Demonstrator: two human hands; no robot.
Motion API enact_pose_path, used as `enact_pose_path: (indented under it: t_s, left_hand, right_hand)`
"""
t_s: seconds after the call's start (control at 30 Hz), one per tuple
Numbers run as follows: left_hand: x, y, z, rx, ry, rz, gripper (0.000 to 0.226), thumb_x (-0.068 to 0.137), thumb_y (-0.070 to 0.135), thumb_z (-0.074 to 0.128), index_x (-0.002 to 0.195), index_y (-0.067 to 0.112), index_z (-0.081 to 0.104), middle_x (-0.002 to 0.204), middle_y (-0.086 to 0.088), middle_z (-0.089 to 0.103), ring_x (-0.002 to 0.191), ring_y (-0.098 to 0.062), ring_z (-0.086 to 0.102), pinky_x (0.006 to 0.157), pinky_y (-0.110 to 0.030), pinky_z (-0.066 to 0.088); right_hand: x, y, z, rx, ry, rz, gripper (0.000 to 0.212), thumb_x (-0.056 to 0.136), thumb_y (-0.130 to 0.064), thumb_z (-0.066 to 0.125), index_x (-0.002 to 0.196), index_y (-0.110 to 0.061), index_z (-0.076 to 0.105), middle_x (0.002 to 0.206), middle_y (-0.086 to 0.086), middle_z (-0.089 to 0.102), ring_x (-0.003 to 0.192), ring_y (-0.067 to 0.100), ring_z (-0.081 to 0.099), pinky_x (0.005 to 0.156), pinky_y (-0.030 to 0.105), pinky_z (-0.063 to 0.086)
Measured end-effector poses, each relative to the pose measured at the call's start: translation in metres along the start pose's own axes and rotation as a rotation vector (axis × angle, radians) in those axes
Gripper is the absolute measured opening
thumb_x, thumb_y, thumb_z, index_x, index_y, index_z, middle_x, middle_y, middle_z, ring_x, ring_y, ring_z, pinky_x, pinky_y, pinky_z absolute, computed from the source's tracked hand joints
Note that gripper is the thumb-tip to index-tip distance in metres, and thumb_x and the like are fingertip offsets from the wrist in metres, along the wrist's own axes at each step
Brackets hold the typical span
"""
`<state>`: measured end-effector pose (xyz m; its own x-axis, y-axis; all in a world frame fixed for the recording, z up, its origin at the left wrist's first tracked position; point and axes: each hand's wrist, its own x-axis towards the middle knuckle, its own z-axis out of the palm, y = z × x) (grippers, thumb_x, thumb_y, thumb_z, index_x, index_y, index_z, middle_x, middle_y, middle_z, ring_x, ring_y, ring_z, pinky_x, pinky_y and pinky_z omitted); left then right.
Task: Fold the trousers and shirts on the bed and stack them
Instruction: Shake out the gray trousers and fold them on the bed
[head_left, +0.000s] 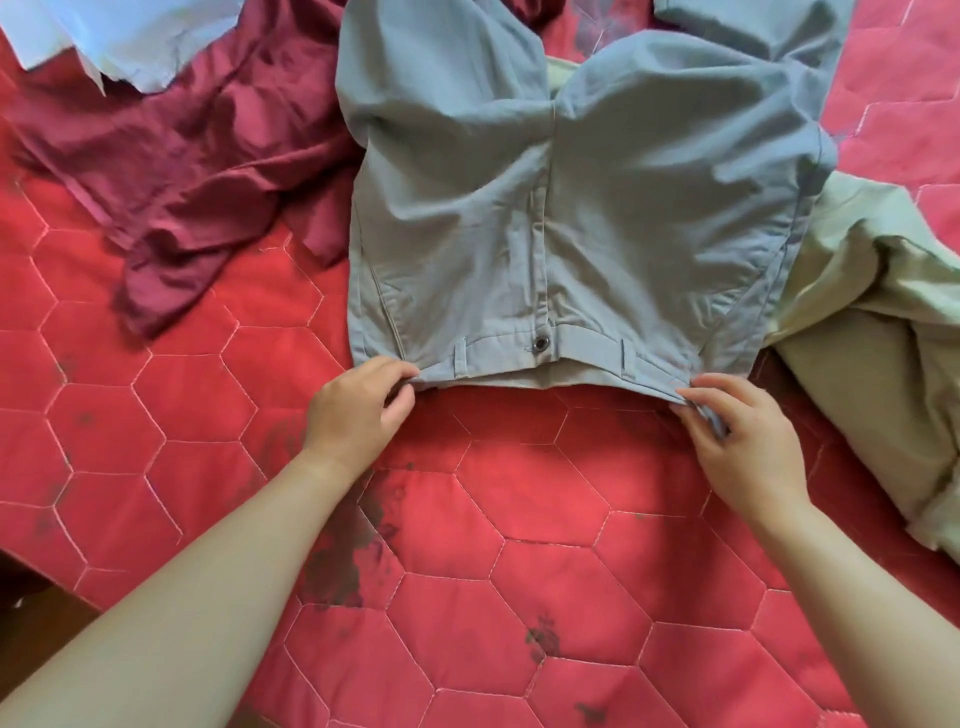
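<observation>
Grey-blue trousers (582, 208) lie front side up in the middle of the bed, waistband toward me, legs running off the top edge. My left hand (358, 410) pinches the left corner of the waistband. My right hand (737, 441) pinches the right corner. A maroon shirt (171, 156) lies crumpled to the left of the trousers. Pale green trousers (872, 322) lie bunched on the right, partly under the grey-blue pair. A light blue garment (130, 41) shows at the top left.
A red quilted bedspread (493, 545) with a hexagon stitch pattern and dark stains covers the bed. The bed's left edge and a dark floor (31, 613) show at the lower left.
</observation>
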<state>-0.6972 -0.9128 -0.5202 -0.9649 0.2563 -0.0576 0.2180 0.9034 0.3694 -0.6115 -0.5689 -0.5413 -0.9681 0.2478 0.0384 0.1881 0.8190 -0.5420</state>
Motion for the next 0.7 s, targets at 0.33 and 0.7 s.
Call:
enact_pose_path:
  t_s: [0.33, 0.7]
  left_hand:
    - [-0.012, 0.0, 0.034, -0.032, 0.082, -0.047, 0.02, 0.076, 0.007, 0.071, 0.095, 0.011, 0.068, 0.1, -0.007, 0.066, 0.089, -0.032, 0.061, 0.079, -0.039, 0.046]
    - [-0.038, 0.098, -0.187, -0.025, 0.214, -0.036, 0.006, 0.085, 0.008, 0.064, 0.09, 0.007, 0.067, 0.086, -0.007, 0.069, 0.08, -0.032, 0.065, 0.062, -0.036, 0.045]
  right_hand:
    - [-0.003, 0.009, 0.014, 0.074, 0.117, -0.013, 0.01, 0.084, -0.005, 0.067, 0.093, -0.005, 0.071, 0.098, 0.01, 0.068, 0.09, 0.029, 0.06, 0.083, 0.018, 0.035]
    - [-0.011, -0.084, -0.174, 0.31, 0.1, 0.173, 0.009, 0.086, -0.016, 0.065, 0.082, -0.023, 0.067, 0.072, -0.01, 0.066, 0.068, 0.001, 0.057, 0.063, 0.008, 0.038]
